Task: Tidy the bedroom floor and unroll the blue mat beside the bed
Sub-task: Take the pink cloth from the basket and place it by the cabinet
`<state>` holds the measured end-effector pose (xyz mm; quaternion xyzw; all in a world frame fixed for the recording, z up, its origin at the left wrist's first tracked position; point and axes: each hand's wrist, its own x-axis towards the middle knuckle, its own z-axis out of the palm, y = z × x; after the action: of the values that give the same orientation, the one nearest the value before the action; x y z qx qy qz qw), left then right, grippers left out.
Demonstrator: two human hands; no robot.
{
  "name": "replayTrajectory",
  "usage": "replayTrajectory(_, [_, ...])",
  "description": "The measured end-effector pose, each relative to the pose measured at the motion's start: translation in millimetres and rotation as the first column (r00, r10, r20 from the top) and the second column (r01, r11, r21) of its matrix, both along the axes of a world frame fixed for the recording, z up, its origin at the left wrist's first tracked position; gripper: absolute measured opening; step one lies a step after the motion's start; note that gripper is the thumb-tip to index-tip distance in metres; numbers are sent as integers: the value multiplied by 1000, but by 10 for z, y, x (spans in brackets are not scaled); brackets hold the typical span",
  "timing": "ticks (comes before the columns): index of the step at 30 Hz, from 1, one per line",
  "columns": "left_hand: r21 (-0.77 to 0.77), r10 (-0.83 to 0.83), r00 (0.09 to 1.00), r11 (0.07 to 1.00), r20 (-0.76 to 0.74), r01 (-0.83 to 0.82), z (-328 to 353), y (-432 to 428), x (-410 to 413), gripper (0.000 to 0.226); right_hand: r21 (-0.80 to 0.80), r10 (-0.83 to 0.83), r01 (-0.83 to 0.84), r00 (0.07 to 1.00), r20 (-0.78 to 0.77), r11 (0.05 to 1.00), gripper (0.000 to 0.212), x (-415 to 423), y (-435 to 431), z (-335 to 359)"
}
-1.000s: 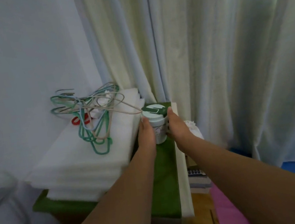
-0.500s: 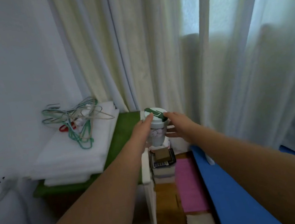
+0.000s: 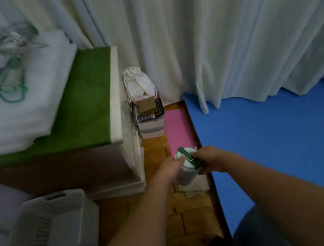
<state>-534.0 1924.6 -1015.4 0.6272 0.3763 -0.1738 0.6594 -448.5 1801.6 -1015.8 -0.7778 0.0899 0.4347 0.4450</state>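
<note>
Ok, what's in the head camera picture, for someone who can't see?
The left hand and right hand hold a white cup with a green lid above the floor. A blue mat lies flat at right, a green-topped cabinet at left.

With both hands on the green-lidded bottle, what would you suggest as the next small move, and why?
Probably lower the bottle straight down onto the white sheet under it, then release. The left hand and right hand both grip it near its top, low over the floor strip between the cabinet and the blue mat; that spot is nearest and leaves the mat free.
</note>
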Motion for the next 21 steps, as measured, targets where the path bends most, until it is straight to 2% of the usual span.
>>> replayTrajectory(5, [-139,45,984,988,-175,-70,-1203,-73,152,28,-186,55,-76,992,-115,980,17,171,-5,-1075])
replayTrajectory(8, [-169,36,961,982,-273,-85,-1779,-181,96,11,-290,113,-164,976,-184,943,30,137,-60,-1610])
replayTrajectory(10, [-142,-4,944,989,-329,-45,-2061,-278,9,10,-341,151,-206,971,-183,917,39,21,-178,-1828])
replayTrajectory(15, [-142,-117,926,987,-358,69,-2370,-508,-212,11,-376,164,-188,982,-95,907,41,-328,-518,-2049])
replayTrajectory(21, [-97,-83,945,994,-315,55,-2456,-778,-395,17,-406,151,-138,989,0,903,37,-489,-737,-2175])
